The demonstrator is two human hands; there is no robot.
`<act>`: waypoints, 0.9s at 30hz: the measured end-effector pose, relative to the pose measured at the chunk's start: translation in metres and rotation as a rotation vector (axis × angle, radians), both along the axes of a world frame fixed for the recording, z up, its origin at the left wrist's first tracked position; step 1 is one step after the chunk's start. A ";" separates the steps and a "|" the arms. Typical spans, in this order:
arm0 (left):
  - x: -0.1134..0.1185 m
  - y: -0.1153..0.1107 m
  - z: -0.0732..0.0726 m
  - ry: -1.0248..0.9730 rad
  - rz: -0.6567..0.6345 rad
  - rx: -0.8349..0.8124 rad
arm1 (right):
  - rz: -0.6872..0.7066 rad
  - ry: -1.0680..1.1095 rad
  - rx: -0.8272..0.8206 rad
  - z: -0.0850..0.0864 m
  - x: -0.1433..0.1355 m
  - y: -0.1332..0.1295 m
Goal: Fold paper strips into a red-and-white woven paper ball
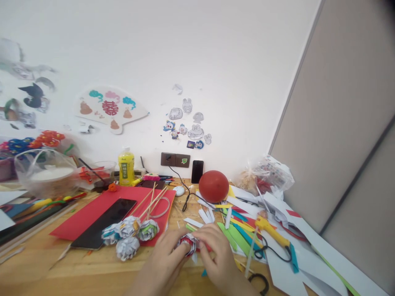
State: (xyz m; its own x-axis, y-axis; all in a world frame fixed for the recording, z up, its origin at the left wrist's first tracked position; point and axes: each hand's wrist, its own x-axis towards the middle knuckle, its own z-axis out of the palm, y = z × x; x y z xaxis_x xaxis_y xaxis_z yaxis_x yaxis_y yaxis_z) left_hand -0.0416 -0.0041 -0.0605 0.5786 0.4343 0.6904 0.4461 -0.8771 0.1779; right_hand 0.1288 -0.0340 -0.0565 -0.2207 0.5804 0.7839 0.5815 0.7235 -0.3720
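Observation:
A small ball of folded white and red paper is between my two hands, above the front of the wooden table. My left hand is closed round its left side, with the thumb over it. The fingers of my right hand pinch its right edge. Left of my hands lie several crumpled paper flowers, in white with green, blue and orange parts. Wooden sticks extend from them over a red sheet. The underside of the held paper is hidden.
A long black object lies on the red sheet. Behind stand a yellow bottle, a phone and a red balloon. At right are paper strips, a yellow glue gun with a black cord, and black scissor handles.

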 end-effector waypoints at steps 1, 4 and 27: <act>0.000 0.000 0.001 -0.007 0.003 0.000 | 0.001 0.029 0.001 -0.001 -0.001 0.000; -0.001 0.000 0.004 -0.002 0.013 -0.030 | 0.007 0.074 -0.032 -0.004 -0.004 0.000; -0.007 0.008 -0.009 -0.195 0.095 -0.193 | -0.006 0.333 -0.199 0.004 -0.007 0.001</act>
